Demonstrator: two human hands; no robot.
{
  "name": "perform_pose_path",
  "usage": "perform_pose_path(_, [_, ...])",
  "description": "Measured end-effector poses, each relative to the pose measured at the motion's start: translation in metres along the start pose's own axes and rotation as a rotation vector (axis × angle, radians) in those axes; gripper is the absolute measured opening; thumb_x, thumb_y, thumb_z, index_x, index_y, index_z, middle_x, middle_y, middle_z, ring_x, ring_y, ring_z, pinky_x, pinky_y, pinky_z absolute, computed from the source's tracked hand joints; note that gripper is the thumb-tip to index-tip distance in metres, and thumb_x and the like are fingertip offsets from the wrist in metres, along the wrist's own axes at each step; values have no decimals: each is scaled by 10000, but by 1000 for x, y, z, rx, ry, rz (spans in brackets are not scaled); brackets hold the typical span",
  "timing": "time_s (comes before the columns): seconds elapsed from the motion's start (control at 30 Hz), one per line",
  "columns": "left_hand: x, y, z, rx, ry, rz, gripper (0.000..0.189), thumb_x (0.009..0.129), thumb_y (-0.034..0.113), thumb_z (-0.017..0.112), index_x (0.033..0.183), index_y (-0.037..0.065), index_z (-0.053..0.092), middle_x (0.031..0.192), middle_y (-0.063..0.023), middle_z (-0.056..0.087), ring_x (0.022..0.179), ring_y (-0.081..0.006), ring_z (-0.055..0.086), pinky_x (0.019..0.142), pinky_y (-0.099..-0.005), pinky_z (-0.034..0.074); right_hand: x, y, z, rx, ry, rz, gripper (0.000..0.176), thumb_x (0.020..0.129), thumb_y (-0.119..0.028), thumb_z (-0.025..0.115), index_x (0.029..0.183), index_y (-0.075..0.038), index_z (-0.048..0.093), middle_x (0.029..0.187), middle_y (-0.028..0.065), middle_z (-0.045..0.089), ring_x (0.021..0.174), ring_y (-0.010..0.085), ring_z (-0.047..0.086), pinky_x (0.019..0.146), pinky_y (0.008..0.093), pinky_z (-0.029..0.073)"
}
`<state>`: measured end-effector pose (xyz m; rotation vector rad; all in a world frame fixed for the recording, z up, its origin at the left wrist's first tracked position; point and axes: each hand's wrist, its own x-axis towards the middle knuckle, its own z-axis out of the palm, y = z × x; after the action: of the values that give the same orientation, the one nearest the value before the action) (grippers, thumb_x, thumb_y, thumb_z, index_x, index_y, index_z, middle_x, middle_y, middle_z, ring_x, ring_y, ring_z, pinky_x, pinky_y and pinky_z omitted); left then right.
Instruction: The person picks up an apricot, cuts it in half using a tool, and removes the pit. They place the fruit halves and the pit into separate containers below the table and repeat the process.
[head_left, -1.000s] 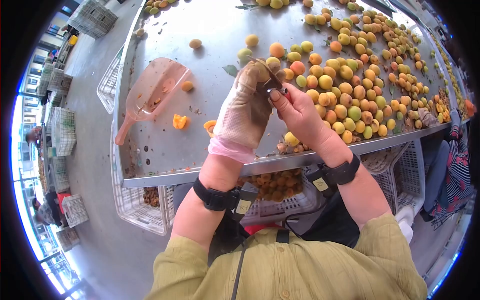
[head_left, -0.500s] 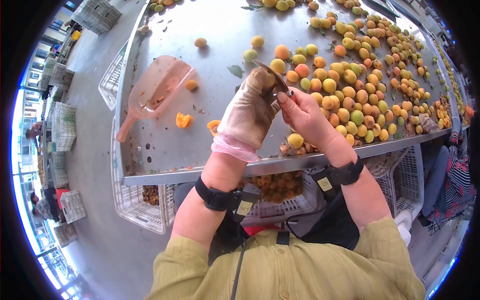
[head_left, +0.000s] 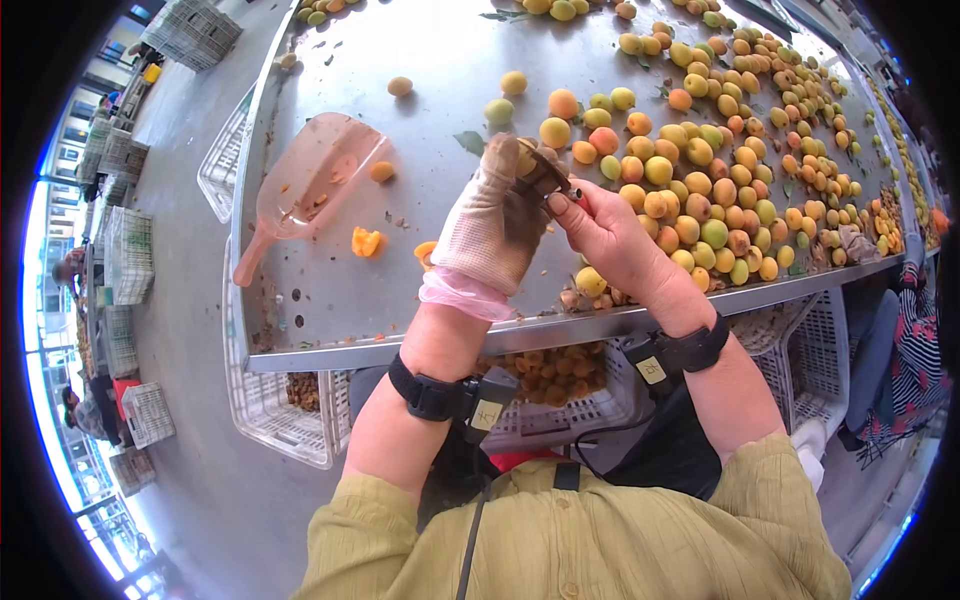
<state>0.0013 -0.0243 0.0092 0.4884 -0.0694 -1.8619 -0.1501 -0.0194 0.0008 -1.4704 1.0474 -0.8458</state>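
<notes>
My left hand point(head_left: 490, 220), in a stained white glove, is closed around an apricot point(head_left: 526, 160) mostly hidden by the fingers. My bare right hand point(head_left: 612, 238) grips a small knife point(head_left: 548, 166) with a curved blade, its edge lying against the fruit. Both hands are close together above the metal table point(head_left: 340, 300). An opened orange apricot point(head_left: 367, 241) lies left of the glove, and another cut piece point(head_left: 425, 253) is partly behind the wrist. Beside my right hand spreads a pile of whole apricots point(head_left: 700, 207).
A pink clear scoop point(head_left: 322, 170) rests on the table's left side. Under the front edge stand a crate of apricot halves point(head_left: 560, 375) and a white crate point(head_left: 280, 420) with brown bits. A person in patterned clothing point(head_left: 915, 350) sits at the right.
The knife blade has swung round the apricot and now lies lower and flatter against it. My left hand has turned slightly; both hands stay in nearly the same place.
</notes>
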Motion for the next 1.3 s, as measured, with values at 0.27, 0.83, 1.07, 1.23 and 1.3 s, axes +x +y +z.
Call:
perform_pose_path(0.27, [-8,26,14,1034,-44,239,361,780,153,745,1059,-9,583,936,-59,634,884,-130,591,807,-254,458,2,-3,-12,-123,-90,13,426,949,-409,546,782,-20,498,614,-17,434,606,79,386,539,253,374])
perform_pose_path(0.83, [-8,-4,17,747,28,99,448,946,475,502,1072,51,574,971,-72,611,898,-141,588,867,-310,474,1,-22,-6,-246,230,-395,406,807,-214,752,1092,-12,546,794,63,636,736,135,594,674,251,504])
perform_pose_path(1.07, [-9,4,18,943,3,123,364,955,366,537,1087,27,545,952,-52,588,839,-116,586,763,-282,525,3,-21,-14,-239,130,-327,358,810,-238,748,1028,-21,565,783,102,615,704,160,578,657,269,492])
perform_pose_path(1.23, [-5,-5,11,810,-6,149,272,962,266,544,1080,22,526,971,-56,589,839,-116,591,744,-266,538,2,-24,-15,-252,133,-267,322,832,-225,726,1022,-21,565,781,85,603,702,140,544,648,266,470])
perform_pose_path(1.3, [-5,-8,12,799,19,168,225,966,229,539,1065,28,526,966,-60,594,835,-110,587,746,-258,527,2,-21,-11,-220,121,-272,302,847,-217,710,1024,-19,565,799,74,606,717,123,538,651,264,465])
